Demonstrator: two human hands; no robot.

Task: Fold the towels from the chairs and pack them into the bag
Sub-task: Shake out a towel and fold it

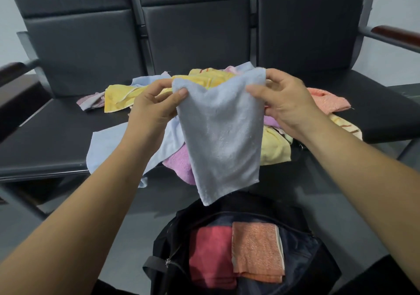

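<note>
Bag (169,238) below; blue towel (221,131) partly hides towel pile (118,97).

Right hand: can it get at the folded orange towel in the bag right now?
Probably not yet: the right hand pinches a corner of the light blue towel, so it's busy. The way itself looks free: the bag is open and the orange towel lies uncovered on top.

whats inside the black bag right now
Two folded towels lie side by side in the open black bag: a red towel on the left, an orange towel on the right. Anything beneath them is covered.
</note>
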